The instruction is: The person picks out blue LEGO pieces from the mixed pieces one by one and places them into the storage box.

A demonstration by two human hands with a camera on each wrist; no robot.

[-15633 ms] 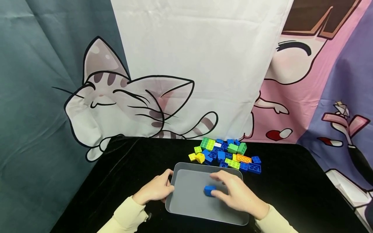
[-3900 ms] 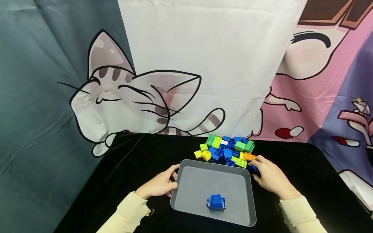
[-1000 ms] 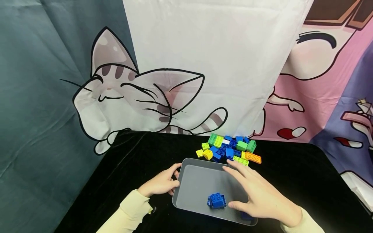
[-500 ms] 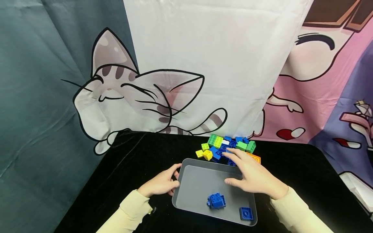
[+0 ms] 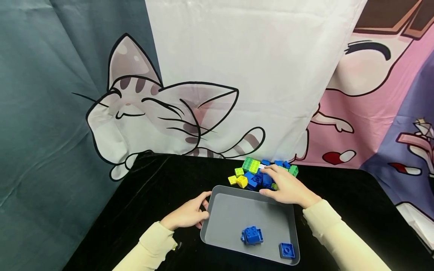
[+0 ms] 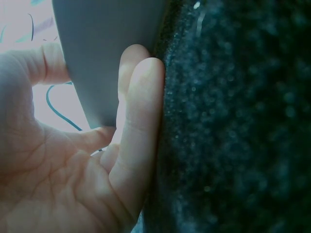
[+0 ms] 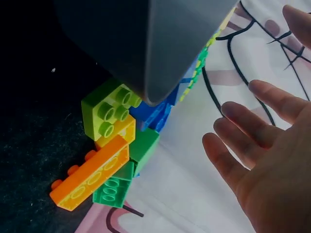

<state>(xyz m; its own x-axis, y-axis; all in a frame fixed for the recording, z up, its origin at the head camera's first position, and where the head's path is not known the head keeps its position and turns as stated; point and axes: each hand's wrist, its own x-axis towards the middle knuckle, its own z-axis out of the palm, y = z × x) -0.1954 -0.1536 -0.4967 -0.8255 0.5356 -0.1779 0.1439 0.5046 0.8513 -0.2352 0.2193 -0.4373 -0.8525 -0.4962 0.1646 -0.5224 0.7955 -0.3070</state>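
A shallow grey tray (image 5: 230,205) lies on black cloth with its left rim in the grip of my left hand (image 5: 184,215). In the left wrist view, the thumb and fingers (image 6: 141,102) of this hand are at the tray's outer wall (image 6: 97,53). A cluster of joined blue bricks (image 5: 252,235) sits inside the tray, and a single blue brick (image 5: 286,250) lies in its near right corner. My right hand (image 5: 288,188) reaches over the brick pile (image 5: 251,181) behind the tray, fingers spread and holding nothing. It hides part of the pile.
In the right wrist view, an orange brick (image 7: 92,174), a lime brick (image 7: 107,107) and green bricks (image 7: 143,148) lie by the tray's corner. Yellow bricks (image 5: 242,181) sit at the pile's left side. A printed curtain (image 5: 210,113) hangs behind the table.
My right hand has left a blue brick in the tray's near right corner and moved back over the pile. Earlier, the blue cluster grew inside the tray. My left hand keeps its place at the rim.
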